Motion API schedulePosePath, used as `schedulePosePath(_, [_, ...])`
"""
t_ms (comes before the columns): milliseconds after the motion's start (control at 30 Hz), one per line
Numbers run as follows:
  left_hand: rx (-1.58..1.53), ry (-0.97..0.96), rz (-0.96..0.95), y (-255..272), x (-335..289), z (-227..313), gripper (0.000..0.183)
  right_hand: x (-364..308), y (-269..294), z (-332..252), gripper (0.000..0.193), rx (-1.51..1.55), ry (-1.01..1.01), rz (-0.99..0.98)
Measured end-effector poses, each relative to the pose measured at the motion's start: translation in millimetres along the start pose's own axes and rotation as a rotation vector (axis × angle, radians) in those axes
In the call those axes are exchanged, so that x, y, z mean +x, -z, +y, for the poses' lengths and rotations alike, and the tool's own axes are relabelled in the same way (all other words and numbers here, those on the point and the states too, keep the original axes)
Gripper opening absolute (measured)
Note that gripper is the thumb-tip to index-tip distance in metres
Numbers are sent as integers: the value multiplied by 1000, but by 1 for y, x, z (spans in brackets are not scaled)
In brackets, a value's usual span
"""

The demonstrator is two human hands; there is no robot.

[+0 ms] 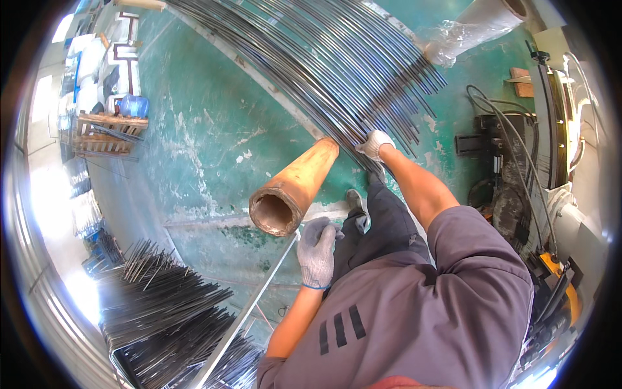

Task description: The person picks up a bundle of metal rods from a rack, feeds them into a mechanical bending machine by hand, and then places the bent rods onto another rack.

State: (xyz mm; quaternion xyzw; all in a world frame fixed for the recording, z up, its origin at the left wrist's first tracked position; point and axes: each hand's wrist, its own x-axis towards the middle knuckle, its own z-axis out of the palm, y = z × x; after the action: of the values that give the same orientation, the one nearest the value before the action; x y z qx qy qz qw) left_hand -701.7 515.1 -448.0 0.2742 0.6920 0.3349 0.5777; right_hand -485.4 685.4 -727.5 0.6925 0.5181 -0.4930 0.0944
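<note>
My right hand, in a pale work glove, reaches forward and is closed on the near edge of a wide spread of thin metal rods. Its fingertips are partly hidden against the rods. The rods fan out side by side, with their uneven ends toward the right. My left hand, in a grey glove with a blue cuff edge, hangs in front of my body. Its fingers curl inward, and nothing shows in them. Just beyond it, a thick brown cardboard tube points its hollow end toward me.
Many dark rods are piled at the lower left, beside a pale metal rail. A plastic-wrapped roll lies at the far right. Machinery with black cables stands along the right. A wooden pallet is at the left.
</note>
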Motion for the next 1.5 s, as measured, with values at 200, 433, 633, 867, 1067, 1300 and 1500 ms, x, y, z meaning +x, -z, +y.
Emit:
schedulePosePath(200, [9,-42,-139,-9,10,-14,22,-20,18,10,59,289,46,-62])
schedulePosePath(433, [15,7,-423,-16,37,-58,35,-168,20,42,61,160,66,168])
schedulePosePath(633, [-326,332,-530,-36,100,-93,36,-407,-57,110,48,123,-190,169])
schedulePosePath(867, [-708,438,-863,-76,78,-98,22,-591,-175,195,37,-128,-459,493])
schedulePosePath(1067, [-433,501,-863,-97,-15,-88,22,-667,-258,299,18,-52,-603,583])
schedulePosePath(1300, [-520,115,-1006,-187,-67,30,13,-765,-360,448,18,62,-1290,1007])
schedulePosePath(1500, [-362,93,-1225,-324,-226,-16,11,-709,-284,437,38,2548,-206,1794])
